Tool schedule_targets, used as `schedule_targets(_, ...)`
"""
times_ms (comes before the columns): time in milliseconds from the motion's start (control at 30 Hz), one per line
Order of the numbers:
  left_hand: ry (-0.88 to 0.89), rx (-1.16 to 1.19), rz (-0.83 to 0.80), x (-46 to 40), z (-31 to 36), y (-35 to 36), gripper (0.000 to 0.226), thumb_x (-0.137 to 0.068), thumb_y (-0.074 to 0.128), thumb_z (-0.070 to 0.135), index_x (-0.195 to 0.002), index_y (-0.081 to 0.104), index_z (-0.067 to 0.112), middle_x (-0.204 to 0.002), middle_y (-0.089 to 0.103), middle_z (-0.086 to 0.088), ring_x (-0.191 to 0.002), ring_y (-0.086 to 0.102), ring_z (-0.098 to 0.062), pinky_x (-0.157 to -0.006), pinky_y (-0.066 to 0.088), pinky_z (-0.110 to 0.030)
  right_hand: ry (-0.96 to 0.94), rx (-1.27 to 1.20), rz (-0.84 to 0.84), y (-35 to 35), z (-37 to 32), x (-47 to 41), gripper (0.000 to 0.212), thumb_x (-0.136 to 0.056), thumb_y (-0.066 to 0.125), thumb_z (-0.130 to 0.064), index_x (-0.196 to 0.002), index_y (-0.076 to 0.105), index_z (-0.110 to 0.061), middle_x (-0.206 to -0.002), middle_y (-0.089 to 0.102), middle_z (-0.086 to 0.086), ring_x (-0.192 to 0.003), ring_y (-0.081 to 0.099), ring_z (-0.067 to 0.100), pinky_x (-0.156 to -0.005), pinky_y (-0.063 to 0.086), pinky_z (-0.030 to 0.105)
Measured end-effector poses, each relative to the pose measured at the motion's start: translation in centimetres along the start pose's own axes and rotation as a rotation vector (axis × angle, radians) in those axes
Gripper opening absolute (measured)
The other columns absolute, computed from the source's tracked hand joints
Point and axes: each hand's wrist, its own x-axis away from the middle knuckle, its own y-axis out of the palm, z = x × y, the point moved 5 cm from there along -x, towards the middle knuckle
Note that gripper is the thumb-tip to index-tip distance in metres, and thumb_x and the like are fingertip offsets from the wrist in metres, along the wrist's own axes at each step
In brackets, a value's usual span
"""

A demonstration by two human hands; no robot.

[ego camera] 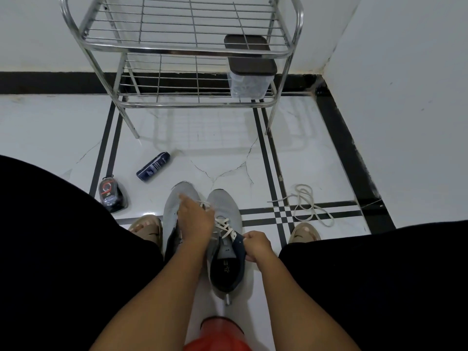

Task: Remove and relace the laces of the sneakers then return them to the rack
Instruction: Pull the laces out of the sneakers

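Both sneakers (202,224) stood at six o'clock from the rack (182,46). One lace (306,206) lay loose at three o'clock — removed. The left hand (196,219) pinched the remaining lace (224,225); the right hand (257,245) gripped that shoe's collar. Relacing and racking remained.

The light is dim and even. The glossy white tiled floor (207,138) mirrors the chrome wire shoe rack (177,46) at 12 o'clock. Straight lines bend at the edges; the fingers are slightly blurred.
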Motion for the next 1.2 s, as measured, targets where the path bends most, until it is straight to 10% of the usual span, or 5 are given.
schedule_targets(133,0.341,-0.626,-0.011,3.2,0.0,3.0,0.029,-0.090,0.060,0.035,-0.111,0.059,0.016,-0.119,0.059,-0.005,-0.108,0.057,-0.023,-0.086,0.043,-0.034,0.047,-0.129,-0.036,0.0,0.3,-0.1,0.025,-0.087,0.045,-0.003,-0.072,0.061,-0.015,-0.110,0.065,0.020,-0.102,0.063,0.034,-0.080,0.059,0.047)
schedule_targets(367,0.143,-0.536,-0.200,2.2,-2.9,3.3,0.028,-0.095,0.040,0.008,-0.112,0.063,0.005,-0.117,0.063,-0.014,-0.108,0.061,-0.029,-0.083,0.048,-0.034,0.127,0.036,0.012,-0.7,-0.3,0.7,0.012,-0.087,0.051,-0.005,-0.090,0.061,-0.011,-0.117,0.063,0.014,-0.097,0.062,0.028,-0.069,0.052,0.029)
schedule_targets(667,0.117,-0.381,-0.302,0.8,-4.3,4.2,0.023,-0.092,0.051,0.020,-0.096,0.070,0.008,-0.099,0.070,-0.012,-0.094,0.064,-0.028,-0.074,0.047,-0.032,-0.540,0.797,0.028,4.1,-4.1,2.7,0.025,-0.090,0.056,-0.025,-0.114,0.063,-0.023,-0.131,0.041,0.005,-0.113,0.048,0.029,-0.092,0.045,0.037)
schedule_targets(867,0.046,-0.378,-0.297,0.5,-5.3,4.3,0.021,-0.093,0.053,0.018,-0.103,0.068,0.008,-0.108,0.067,-0.013,-0.103,0.062,-0.030,-0.075,0.045,-0.031,0.113,-0.544,0.256,-1.5,-2.2,1.5,0.041,-0.080,0.056,-0.047,-0.080,0.064,-0.006,-0.083,0.070,0.011,-0.081,0.068,0.029,-0.080,0.058,0.045)
schedule_targets(1200,0.054,-0.356,-0.353,0.3,-5.3,4.9,0.017,-0.090,0.055,0.015,-0.093,0.069,0.007,-0.100,0.069,-0.012,-0.094,0.065,-0.027,-0.071,0.045,-0.030,-0.325,0.900,0.081,3.2,-4.8,2.2,0.023,-0.090,0.056,-0.028,-0.108,0.070,-0.026,-0.118,0.060,0.001,-0.115,0.051,0.025,-0.094,0.038,0.036)
